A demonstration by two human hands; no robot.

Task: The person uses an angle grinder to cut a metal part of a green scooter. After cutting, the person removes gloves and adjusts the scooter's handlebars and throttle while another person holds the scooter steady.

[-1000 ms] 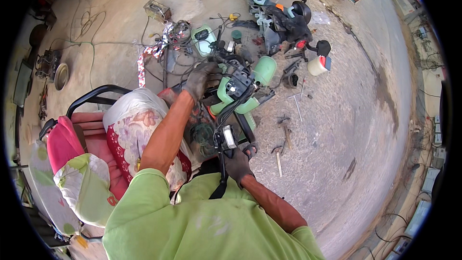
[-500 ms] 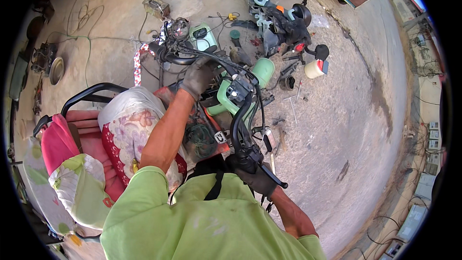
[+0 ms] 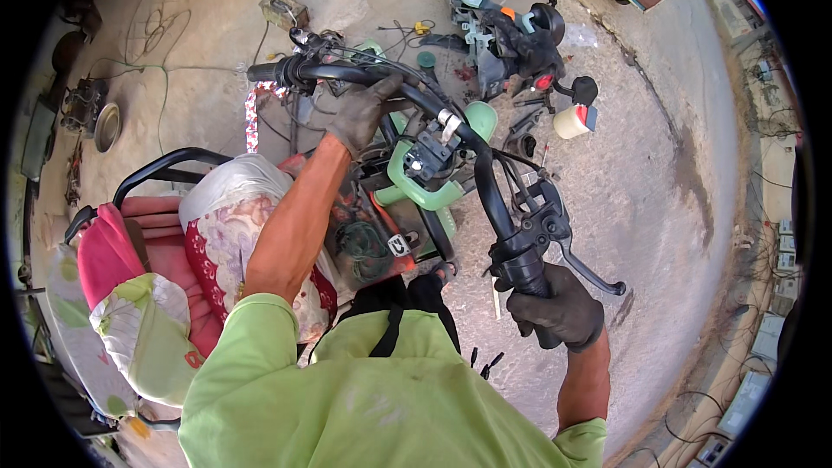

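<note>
- Your right hand [image 3: 555,312], gloved, wraps the handlebar [image 3: 472,156] grip, hiding the grip's end and your fingers' inner sides.
- Your left hand [image 3: 364,113] covers the bar's middle; what lies under the palm cannot be seen.
- Your green shirt [image 3: 347,399] blocks the scooter's seat and floorboard.
- The dismantled scooter [image 3: 503,17] at the top is cut off by the rim.
- Small parts on the ground around it are too small to tell.

A dismantled scooter [image 3: 503,22] lies on the concrete ground [image 3: 659,173] at the top, with a white-and-red cup-like part [image 3: 572,120] just beside it. A metal bowl [image 3: 107,126] sits far left near a dark boxy device [image 3: 82,102]. A pink cushion [image 3: 104,256] and a floral cloth bundle [image 3: 230,225] rest on a seat at the lower left.
</note>
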